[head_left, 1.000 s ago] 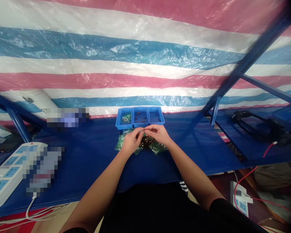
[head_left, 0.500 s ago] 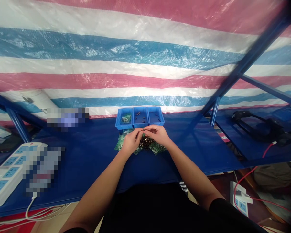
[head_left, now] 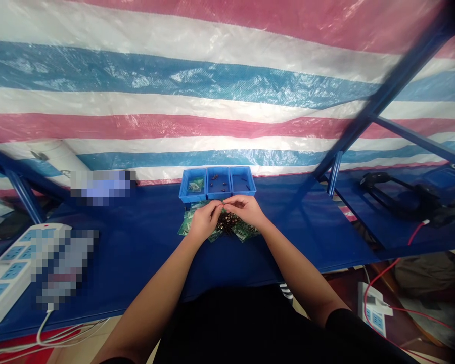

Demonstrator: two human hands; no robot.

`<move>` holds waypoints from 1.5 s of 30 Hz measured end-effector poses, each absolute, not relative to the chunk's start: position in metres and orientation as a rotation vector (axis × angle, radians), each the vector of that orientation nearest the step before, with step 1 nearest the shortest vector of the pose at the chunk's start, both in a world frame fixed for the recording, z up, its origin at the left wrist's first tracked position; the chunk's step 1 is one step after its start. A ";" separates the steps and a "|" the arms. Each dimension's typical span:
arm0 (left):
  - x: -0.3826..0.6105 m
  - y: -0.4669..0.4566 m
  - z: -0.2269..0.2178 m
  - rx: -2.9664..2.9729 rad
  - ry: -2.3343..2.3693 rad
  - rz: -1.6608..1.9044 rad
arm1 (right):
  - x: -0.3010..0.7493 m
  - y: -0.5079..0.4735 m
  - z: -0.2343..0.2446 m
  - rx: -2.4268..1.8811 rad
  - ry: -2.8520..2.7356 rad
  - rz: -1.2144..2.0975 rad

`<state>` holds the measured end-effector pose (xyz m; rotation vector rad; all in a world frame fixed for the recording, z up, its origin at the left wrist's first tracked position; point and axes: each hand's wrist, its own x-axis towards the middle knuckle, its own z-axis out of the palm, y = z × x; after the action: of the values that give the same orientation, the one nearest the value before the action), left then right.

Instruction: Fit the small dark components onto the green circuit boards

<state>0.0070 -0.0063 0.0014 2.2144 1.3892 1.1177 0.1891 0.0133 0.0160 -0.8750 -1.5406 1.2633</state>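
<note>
My left hand (head_left: 203,220) and my right hand (head_left: 243,209) meet fingertip to fingertip above a heap of small green circuit boards (head_left: 242,232) and dark little components (head_left: 227,220) on the blue table (head_left: 144,237). Both hands are closed in a pinch on a tiny part I cannot make out, at about the level of the trays' front edge. Just behind the hands stand three small blue trays (head_left: 217,183) in a row; the left one holds green boards, the middle one dark parts, the right one a few parts.
A white power strip (head_left: 7,268) with a cable lies at the left table edge, next to blurred-out items. Blue frame posts (head_left: 335,172) rise on both sides. A black device (head_left: 402,194) sits on the right bench. A striped tarp (head_left: 212,91) hangs behind.
The hands stay pinched together over the heap, barely shifting; the view has drifted slightly.
</note>
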 end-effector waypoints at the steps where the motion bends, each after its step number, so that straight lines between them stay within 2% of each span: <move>1: 0.007 -0.006 0.001 2.208 1.393 1.114 | 0.189 0.013 0.017 -0.872 -1.551 1.256; 34: 0.008 -0.007 0.001 2.199 1.405 1.181 | 0.189 0.015 0.013 -0.871 -1.490 1.267; 45: 0.007 -0.007 0.001 2.172 1.406 1.094 | 0.187 0.014 0.012 -0.854 -1.507 1.249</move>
<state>0.0066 -0.0070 0.0005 2.1722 1.4060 1.0940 0.1870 0.0144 0.0119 -0.8541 -1.5066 1.2491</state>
